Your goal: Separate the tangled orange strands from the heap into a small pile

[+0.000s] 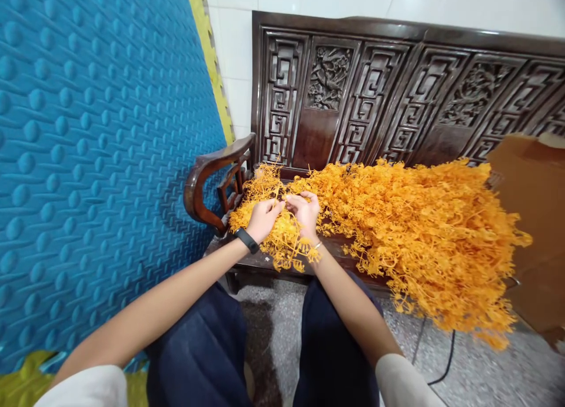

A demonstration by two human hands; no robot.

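Note:
My left hand (263, 219), with a black band on the wrist, pinches part of an orange plastic flower sprig (289, 242). Close beside it, my right hand (305, 211) has its thumb and fingers closed on the same sprig, its fingertips almost meeting those of the left. Thin branching stems of the sprig hang below both hands over the bench's front edge. A smaller heap of orange sprigs (256, 198) lies behind and left of my hands. To the right spreads a large pile of orange sprigs (432, 218). The exact spot between my fingertips is too small to make out.
The dark carved wooden bench (318, 139) has a curved armrest (196, 189) on my left. A blue foam mat (110, 159) with yellow edging rises beside it. At the right stands a brown cardboard box (534, 218). A black cable (450, 360) lies on the speckled floor.

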